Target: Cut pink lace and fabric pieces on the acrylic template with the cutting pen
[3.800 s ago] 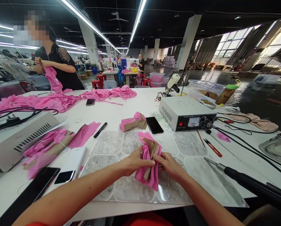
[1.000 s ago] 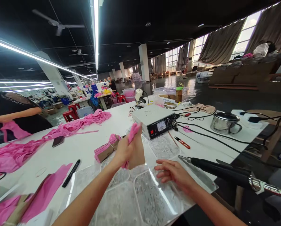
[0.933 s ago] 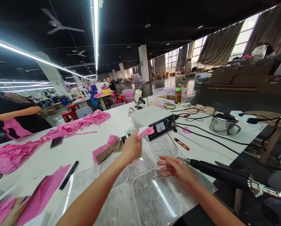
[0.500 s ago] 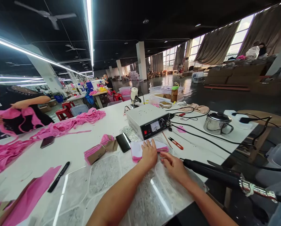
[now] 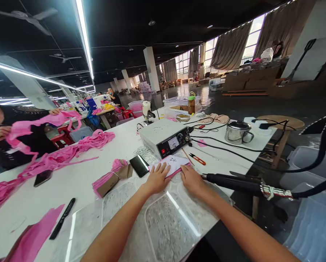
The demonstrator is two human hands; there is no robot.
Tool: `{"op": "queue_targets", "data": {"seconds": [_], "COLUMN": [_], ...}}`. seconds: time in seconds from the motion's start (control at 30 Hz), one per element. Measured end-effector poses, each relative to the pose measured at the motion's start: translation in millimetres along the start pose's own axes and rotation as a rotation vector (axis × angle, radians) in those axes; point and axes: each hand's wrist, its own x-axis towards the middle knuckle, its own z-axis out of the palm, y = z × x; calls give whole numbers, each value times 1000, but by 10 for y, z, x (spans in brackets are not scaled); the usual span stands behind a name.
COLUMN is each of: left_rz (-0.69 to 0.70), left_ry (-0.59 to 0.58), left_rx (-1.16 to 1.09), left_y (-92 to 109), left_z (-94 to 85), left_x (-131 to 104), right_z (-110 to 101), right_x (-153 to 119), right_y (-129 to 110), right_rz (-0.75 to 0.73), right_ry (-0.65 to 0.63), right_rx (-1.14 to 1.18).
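Shifted since half a second ago: left hand (image 5: 157, 179) from mid-stack to the left end of the paper-topped pink stack (image 5: 176, 164), right hand (image 5: 192, 178) onto its near right edge. Best to press evenly, keeping layers square. Lying at the clear mat's (image 5: 165, 227) far edge, near side of the grey box (image 5: 163, 134). Left fingers spread, flat on the paper; right fingers bent against the edge, grip unclear.

Head camera: worn on the head, aimed forward and down.
Left hand (image 5: 157, 179), right hand (image 5: 192, 179): viewed from above — close.
White table (image 5: 75, 182): looked across.
Windows (image 5: 254, 36): taken in far off — upper right.
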Motion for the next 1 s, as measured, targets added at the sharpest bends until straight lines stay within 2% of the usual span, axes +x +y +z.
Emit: {"op": "queue_targets", "data": {"seconds": [0.17,0.3,0.37,0.5,0.6,0.7,0.83,0.9,1.0], "left_rz": [-21,-22,-26,-29,-21,-7,-37,-99,-325], "left_ry": [-2,-2,-6,-22,-47,-42,107,221,376], "left_rx": [58,88,104,121,104,75,47,22,6], "left_y": [15,51,58,66,85,87,-64,-249,-674], "left_z": [161,175,173,186,157,41,-245,-432,-746], "left_x": [-17,10,7,-1,-15,-87,-396,-665,-1135], "right_z": [-124,-238,-179,115,255,228,79,23,-11], "right_x": [83,218,291,358,349,345,368,362,312], "right_y": [-75,-132,-122,14,122,169,208,231,219], "right_rz": [-3,-57,-111,-168,-195,-229,-262,-272,-271], "right_ry": [9,97,102,27,43,130,314,391,468], "right_rx": [-119,-164,-170,-182,-183,-155,-50,7,74]}}
